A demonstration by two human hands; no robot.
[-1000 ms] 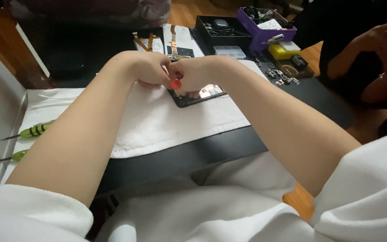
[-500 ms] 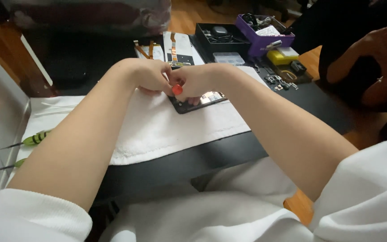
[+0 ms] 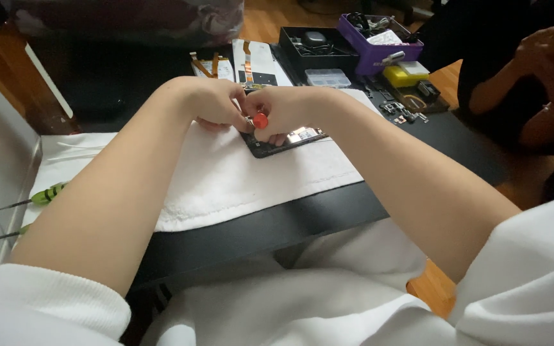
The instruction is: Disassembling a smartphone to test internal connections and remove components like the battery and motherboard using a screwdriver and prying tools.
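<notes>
Honestly, right hand (image 3: pixel 283 109) fingers pinch the red-capped screwdriver (image 3: pixel 260 120) upright on the opened phone (image 3: pixel 277 140) just beneath, left hand (image 3: pixel 216 106) fingers pressed beside it — a slip could scratch the board or flick a screw onto the white towel (image 3: pixel 226 179).

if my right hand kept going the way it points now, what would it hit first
Most likely the left hand: the right hand, holding the red-capped tool, points leftward at it, and they look almost touching, though depth is unclear.

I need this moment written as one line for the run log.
left hand: at red-capped tool | right hand: holds tool | under: opened dark device on white towel | left edge: green screwdrivers
</notes>
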